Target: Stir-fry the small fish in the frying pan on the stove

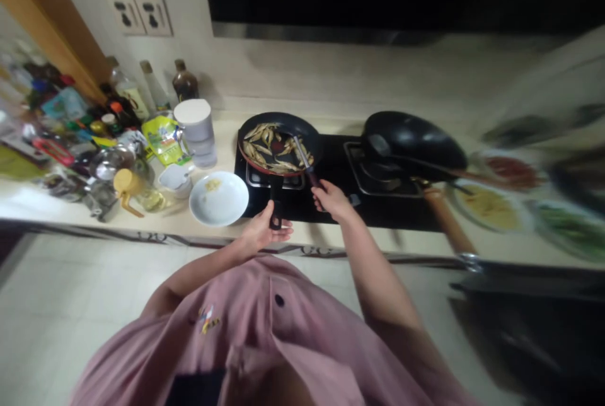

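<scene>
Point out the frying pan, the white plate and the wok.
Frying pan [309,133]: head view, bare inner right side.
White plate [223,205]: head view, bare surface below the food [212,185].
Wok [416,133]: head view, dark bowl.

black pan [293,125], white plate [220,207], pink shirt [236,324]

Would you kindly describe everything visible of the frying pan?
The round frying pan has a dark interior and reddish outer side. It sits on the left burner, its black handle pointing toward the person, held by the left hand. Browned, elongated food pieces form a rough ring inside; a metal-shafted utensil in the right hand reaches over them.
</scene>
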`<state>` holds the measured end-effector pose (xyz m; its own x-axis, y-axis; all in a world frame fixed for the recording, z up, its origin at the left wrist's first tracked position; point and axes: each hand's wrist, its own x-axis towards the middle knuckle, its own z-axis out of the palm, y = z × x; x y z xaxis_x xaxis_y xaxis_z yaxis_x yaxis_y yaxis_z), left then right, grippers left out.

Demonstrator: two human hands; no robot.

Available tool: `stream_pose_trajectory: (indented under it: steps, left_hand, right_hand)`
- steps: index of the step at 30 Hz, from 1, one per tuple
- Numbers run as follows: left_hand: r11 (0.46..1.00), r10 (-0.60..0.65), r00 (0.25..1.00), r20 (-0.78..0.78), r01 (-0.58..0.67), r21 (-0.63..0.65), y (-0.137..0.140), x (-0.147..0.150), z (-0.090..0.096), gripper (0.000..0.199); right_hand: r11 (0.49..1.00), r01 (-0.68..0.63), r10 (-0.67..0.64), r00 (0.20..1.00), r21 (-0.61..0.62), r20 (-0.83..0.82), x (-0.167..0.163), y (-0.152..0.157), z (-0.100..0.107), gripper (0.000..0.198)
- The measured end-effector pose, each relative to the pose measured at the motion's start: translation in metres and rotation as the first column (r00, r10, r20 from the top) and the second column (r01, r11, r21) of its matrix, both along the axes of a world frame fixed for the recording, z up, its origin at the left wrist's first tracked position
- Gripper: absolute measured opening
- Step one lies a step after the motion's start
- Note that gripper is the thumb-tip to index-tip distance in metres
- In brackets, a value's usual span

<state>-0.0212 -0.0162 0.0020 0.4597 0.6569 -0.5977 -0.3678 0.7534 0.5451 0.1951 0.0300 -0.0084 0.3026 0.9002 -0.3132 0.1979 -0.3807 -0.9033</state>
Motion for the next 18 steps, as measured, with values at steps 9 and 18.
stream_pose_trajectory:
  steps: [9, 18]
  left_hand:
    - [0.999, 0.035, 0.999, 0.018, -0.035, -0.015, 0.015, 0.009, 0.01, 0.021]
    - [0.997, 0.044, 0.999, 0.023, -0.043, -0.068, 0.012, 0.011, 0.017, 0.025]
  right_hand:
    - [0.983, 0.086, -0.055, 0.981, 0.165, -0.185, -0.011, -0.069, 0.023, 0.035]
    - [0.996, 0.087, -0.085, 0.912, -0.014, -0.402, -0.002, -0.147, 0.066, 0.046]
